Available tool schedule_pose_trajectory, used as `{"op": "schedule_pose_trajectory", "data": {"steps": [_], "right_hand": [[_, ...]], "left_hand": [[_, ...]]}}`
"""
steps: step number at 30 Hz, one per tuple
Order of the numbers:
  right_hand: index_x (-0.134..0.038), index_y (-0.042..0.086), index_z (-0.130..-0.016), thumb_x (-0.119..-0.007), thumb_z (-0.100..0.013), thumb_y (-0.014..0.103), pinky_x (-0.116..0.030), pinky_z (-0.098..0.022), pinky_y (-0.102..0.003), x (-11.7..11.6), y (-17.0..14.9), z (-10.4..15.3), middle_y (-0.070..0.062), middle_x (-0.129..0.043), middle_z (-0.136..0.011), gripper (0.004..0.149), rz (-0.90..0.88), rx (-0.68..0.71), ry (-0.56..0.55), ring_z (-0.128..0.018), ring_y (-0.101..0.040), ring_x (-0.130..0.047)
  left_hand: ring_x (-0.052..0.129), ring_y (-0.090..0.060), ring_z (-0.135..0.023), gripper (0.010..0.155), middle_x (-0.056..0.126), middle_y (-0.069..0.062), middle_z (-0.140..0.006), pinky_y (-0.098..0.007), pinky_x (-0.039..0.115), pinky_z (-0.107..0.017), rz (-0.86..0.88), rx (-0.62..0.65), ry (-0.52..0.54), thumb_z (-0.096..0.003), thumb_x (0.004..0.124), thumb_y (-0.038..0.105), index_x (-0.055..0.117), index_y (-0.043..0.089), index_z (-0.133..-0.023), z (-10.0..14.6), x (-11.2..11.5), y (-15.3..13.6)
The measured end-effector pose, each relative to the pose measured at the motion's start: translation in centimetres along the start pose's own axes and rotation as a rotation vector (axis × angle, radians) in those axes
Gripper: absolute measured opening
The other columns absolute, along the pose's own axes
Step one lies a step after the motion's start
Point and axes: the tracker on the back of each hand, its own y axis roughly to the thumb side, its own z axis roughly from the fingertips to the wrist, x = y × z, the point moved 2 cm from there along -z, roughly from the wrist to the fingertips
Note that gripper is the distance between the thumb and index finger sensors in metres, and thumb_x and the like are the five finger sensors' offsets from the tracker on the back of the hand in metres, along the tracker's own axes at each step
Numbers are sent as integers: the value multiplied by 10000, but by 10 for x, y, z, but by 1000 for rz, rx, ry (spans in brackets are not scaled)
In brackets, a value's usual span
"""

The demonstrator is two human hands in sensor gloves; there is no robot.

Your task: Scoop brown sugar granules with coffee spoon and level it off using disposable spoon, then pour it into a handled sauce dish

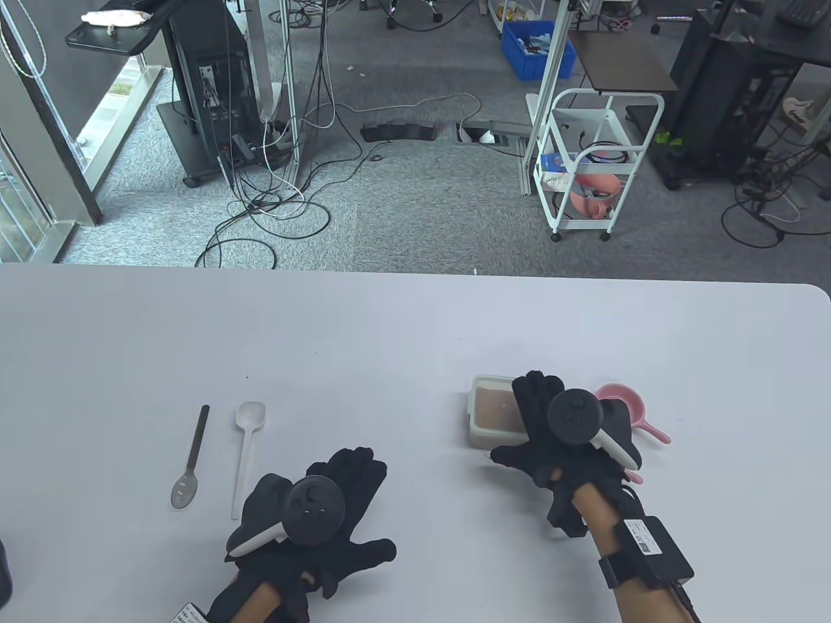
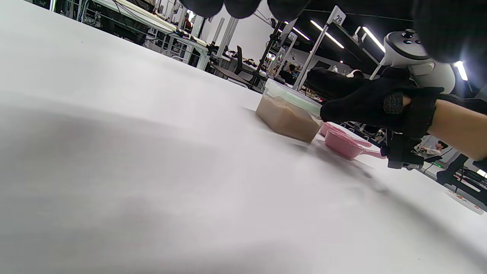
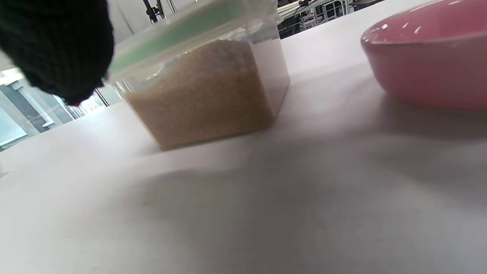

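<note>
On the worktop (image 1: 402, 337): right hand (image 1: 552, 428) flat over the lidded brown sugar container (image 1: 490, 415), fingers straight, gripping nothing. Pink handled sauce dish (image 1: 626, 405) just right of it. Left hand (image 1: 318, 513) spread flat, idle. Coffee spoon (image 1: 191, 461) and white disposable spoon (image 1: 245, 448) lie side by side, untouched.
</note>
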Motion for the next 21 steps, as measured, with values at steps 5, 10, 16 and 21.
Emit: {"op": "schedule_pose_trajectory", "data": {"steps": [5, 10, 16, 21], "right_hand": [[-222, 313, -1114, -926, -369, 598, -49, -756, -505, -4, -5, -8, 8, -97, -1176, 1065, 30, -23, 16, -1106, -295, -72], [-234, 316, -1116, -928, -372, 589, -55, -757, -511, -10, -6, -15, 4, -109, -1178, 1053, 46, -35, 41, -1108, -300, -83], [-231, 320, -1115, -927, -374, 589, -57, -757, -523, -10, -4, -20, 3, -98, -1176, 1052, 82, -40, 32, -1109, -306, -83], [-233, 328, -1113, -932, -375, 583, -57, -755, -536, -11, -5, -26, 13, -93, -1178, 1048, 84, -52, 32, -1112, -307, -84]], "left_hand": [[313, -330, -1215, 1026, 233, 33, -1253, -522, 303, -847, 1, 1, -2, -366, 635, 861, 265, 334, -1165, 0, 0, 0], [315, -333, -1214, 1028, 233, 33, -1253, -523, 303, -847, 0, -1, -6, -365, 636, 861, 265, 333, -1165, 0, 0, 1], [315, -334, -1214, 1025, 234, 32, -1253, -523, 304, -846, 1, -3, -9, -367, 635, 861, 267, 332, -1165, -1, 1, 1], [315, -333, -1213, 1025, 237, 31, -1254, -523, 304, -846, 2, -3, -15, -368, 635, 861, 266, 332, -1165, -1, 1, 1]]}}
